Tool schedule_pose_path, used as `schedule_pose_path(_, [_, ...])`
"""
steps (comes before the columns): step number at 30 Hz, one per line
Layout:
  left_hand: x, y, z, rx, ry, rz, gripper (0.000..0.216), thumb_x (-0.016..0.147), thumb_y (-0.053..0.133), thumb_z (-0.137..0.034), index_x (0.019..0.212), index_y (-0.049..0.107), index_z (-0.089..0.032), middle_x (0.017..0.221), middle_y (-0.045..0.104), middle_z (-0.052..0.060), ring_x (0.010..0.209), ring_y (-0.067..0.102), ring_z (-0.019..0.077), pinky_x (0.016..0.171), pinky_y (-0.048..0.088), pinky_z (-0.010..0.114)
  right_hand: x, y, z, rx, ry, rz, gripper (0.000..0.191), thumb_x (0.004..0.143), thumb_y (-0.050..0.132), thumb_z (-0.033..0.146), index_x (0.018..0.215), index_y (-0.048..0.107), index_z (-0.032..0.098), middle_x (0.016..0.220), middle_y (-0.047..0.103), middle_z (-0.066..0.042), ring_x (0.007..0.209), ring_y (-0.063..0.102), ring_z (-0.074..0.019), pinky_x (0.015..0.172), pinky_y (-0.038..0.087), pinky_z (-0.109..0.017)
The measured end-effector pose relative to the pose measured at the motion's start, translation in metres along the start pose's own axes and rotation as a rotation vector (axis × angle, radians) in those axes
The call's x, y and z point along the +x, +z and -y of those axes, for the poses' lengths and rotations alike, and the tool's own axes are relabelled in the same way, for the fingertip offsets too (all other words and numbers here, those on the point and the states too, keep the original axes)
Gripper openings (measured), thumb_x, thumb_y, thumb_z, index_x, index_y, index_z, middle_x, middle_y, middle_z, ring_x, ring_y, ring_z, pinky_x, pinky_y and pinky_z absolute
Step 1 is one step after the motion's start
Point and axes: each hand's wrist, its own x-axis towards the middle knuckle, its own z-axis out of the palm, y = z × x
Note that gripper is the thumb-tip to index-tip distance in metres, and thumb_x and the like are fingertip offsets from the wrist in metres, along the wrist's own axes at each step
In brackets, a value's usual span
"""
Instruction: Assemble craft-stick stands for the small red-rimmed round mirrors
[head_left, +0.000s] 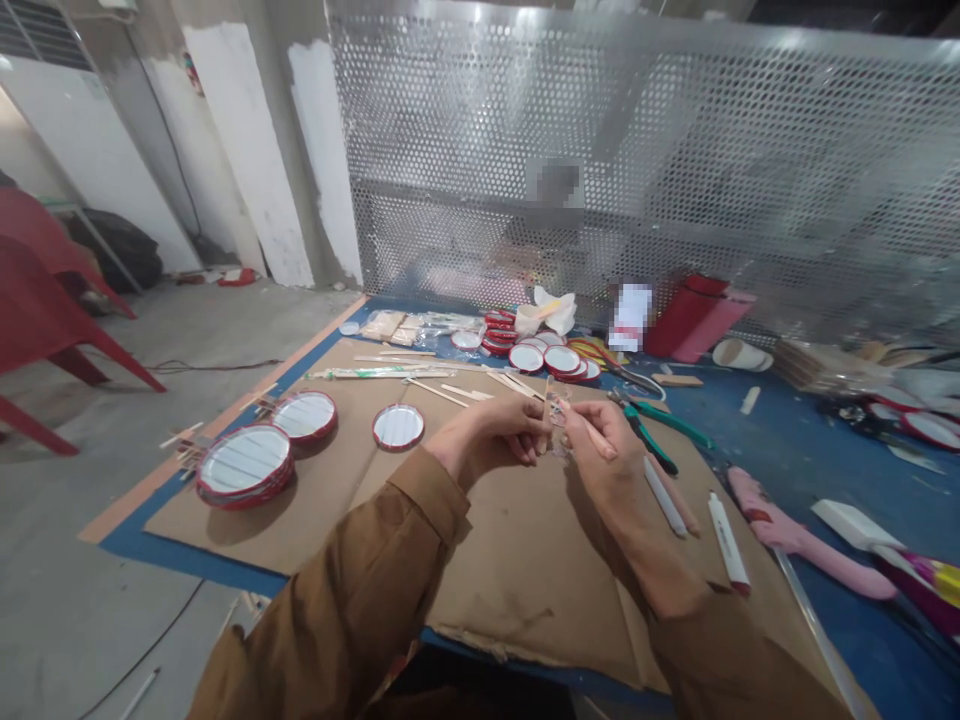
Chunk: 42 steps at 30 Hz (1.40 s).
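Observation:
My left hand (517, 428) pinches a thin wooden craft stick (548, 396), held upright just above the cardboard sheet (517, 560). Close against it, the fingers of my right hand (600, 440) are closed on something small and partly hidden that I cannot make out. Several loose craft sticks (439, 392) lie behind my hands. To the left rests a single red-rimmed jar lid (398, 427), its white inside facing up. Farther left are a large stack of lids (246, 462) and a smaller one (304, 415), with short sticks poking out behind them.
Green-handled pliers (649, 440), a white marker (727, 540) and a pink hot glue gun (802, 535) lie on the right. More red lids (527, 357) are piled at the back before a perforated metal panel (465, 150). Red chairs (52, 290) stand left.

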Motion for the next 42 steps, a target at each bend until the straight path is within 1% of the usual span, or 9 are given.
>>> schedule_pose_path(8, [0.003,0.000,0.001,0.019,0.000,0.009,0.013,0.095,0.051,-0.014,0.083,0.056,-0.015,0.060,0.064,-0.002,0.050,0.063,0.0100,0.055,0.054,0.021,0.002,0.001,0.004,0.012,-0.059,0.019,0.035,0.085,0.055,0.055,0.090,0.065,0.022,0.084,0.073,-0.008,0.076,0.066,-0.0233,0.069,0.049,-0.034])
schedule_pose_path(11, [0.006,-0.001,0.004,0.051,-0.003,0.000,0.014,0.095,0.053,-0.015,0.082,0.056,-0.014,0.061,0.064,-0.002,0.050,0.064,0.0094,0.054,0.053,0.020,0.007,0.001,0.000,0.010,-0.047,-0.004,0.036,0.086,0.054,0.055,0.089,0.065,0.022,0.079,0.071,-0.006,0.071,0.064,-0.0219,0.064,0.048,-0.032])
schedule_pose_path(14, [0.010,-0.003,0.009,0.049,0.012,-0.009,0.015,0.092,0.063,-0.024,0.081,0.058,-0.015,0.062,0.065,-0.002,0.050,0.064,0.0104,0.052,0.052,0.020,0.007,-0.002,0.000,0.002,-0.039,-0.020,0.039,0.089,0.051,0.058,0.087,0.066,0.022,0.071,0.068,-0.004,0.066,0.062,-0.0208,0.059,0.046,-0.030])
schedule_pose_path(17, [0.016,-0.005,0.014,0.068,0.025,0.019,0.021,0.090,0.067,-0.032,0.080,0.061,-0.014,0.061,0.065,-0.001,0.050,0.065,0.0112,0.051,0.051,0.020,-0.001,-0.007,0.007,-0.015,-0.107,0.066,0.041,0.092,0.048,0.058,0.086,0.068,0.022,0.070,0.068,-0.003,0.065,0.062,-0.0198,0.060,0.045,-0.029])
schedule_pose_path(21, [0.020,-0.006,0.017,0.093,-0.009,0.002,0.025,0.089,0.067,-0.034,0.076,0.059,-0.014,0.056,0.063,-0.001,0.049,0.064,0.0105,0.050,0.050,0.019,-0.010,-0.010,0.015,-0.044,-0.198,0.162,0.041,0.093,0.048,0.057,0.084,0.070,0.023,0.073,0.070,-0.004,0.065,0.062,-0.0192,0.060,0.044,-0.029])
schedule_pose_path(25, [0.020,-0.005,0.016,0.106,-0.010,0.009,0.030,0.089,0.065,-0.039,0.074,0.060,-0.013,0.059,0.064,0.001,0.050,0.064,0.0117,0.049,0.050,0.020,-0.008,-0.010,0.014,-0.009,-0.158,0.149,0.045,0.092,0.047,0.062,0.083,0.068,0.023,0.065,0.066,-0.002,0.060,0.060,-0.0194,0.056,0.042,-0.028])
schedule_pose_path(30, [0.017,-0.004,0.014,0.103,-0.004,-0.001,0.036,0.086,0.068,-0.047,0.074,0.060,-0.013,0.060,0.063,0.002,0.050,0.064,0.0126,0.050,0.050,0.021,-0.007,-0.012,0.014,-0.033,-0.155,0.128,0.044,0.096,0.045,0.059,0.081,0.066,0.024,0.067,0.066,-0.004,0.065,0.061,-0.0211,0.059,0.043,-0.030])
schedule_pose_path(36, [0.014,-0.004,0.012,0.080,0.002,0.007,0.035,0.085,0.071,-0.046,0.076,0.059,-0.014,0.059,0.063,-0.001,0.049,0.064,0.0110,0.049,0.050,0.019,-0.006,-0.008,0.013,0.045,-0.121,0.086,0.041,0.092,0.048,0.058,0.093,0.067,0.021,0.073,0.070,-0.004,0.066,0.064,-0.0204,0.061,0.047,-0.030])
schedule_pose_path(42, [0.014,-0.004,0.012,0.076,0.000,-0.002,0.033,0.087,0.070,-0.043,0.076,0.059,-0.014,0.060,0.064,0.000,0.049,0.065,0.0123,0.050,0.050,0.021,-0.004,-0.008,0.009,0.032,-0.093,0.078,0.039,0.090,0.050,0.057,0.094,0.067,0.022,0.079,0.073,-0.006,0.071,0.067,-0.0224,0.063,0.048,-0.031])
